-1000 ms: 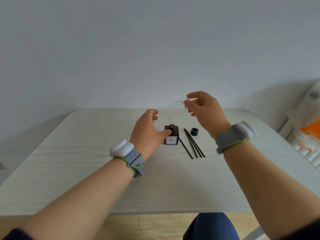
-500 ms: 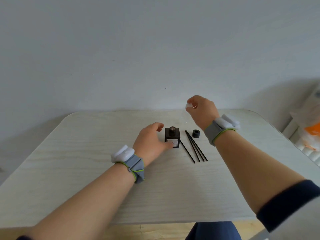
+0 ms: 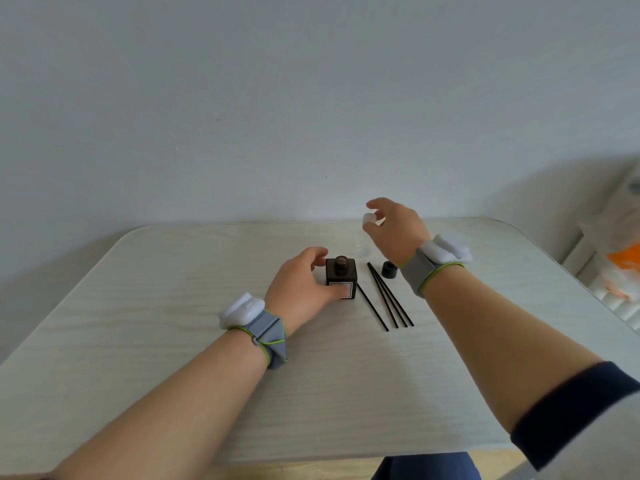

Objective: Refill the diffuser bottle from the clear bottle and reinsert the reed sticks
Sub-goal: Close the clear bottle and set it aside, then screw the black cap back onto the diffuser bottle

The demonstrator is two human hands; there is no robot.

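Observation:
The dark square diffuser bottle (image 3: 341, 277) stands on the table with its neck uncovered. My left hand (image 3: 304, 285) grips it, thumb on the front label and fingers behind. The clear bottle (image 3: 363, 250) is upright just behind and right of it, its see-through body hard to make out. My right hand (image 3: 394, 226) pinches its white cap (image 3: 369, 219) from above. Several black reed sticks (image 3: 388, 299) lie flat to the right of the diffuser. A small black ring cap (image 3: 389, 270) sits beside their far ends.
The pale wooden table (image 3: 173, 306) ends against a grey wall at the back. An orange and white bag (image 3: 620, 268) lies off the table's right edge. A dark blue trouser leg (image 3: 426, 467) shows below the front edge.
My right hand has brought the clear bottle from tilted above the diffuser down to upright behind it. My left hand has stayed on the diffuser bottle.

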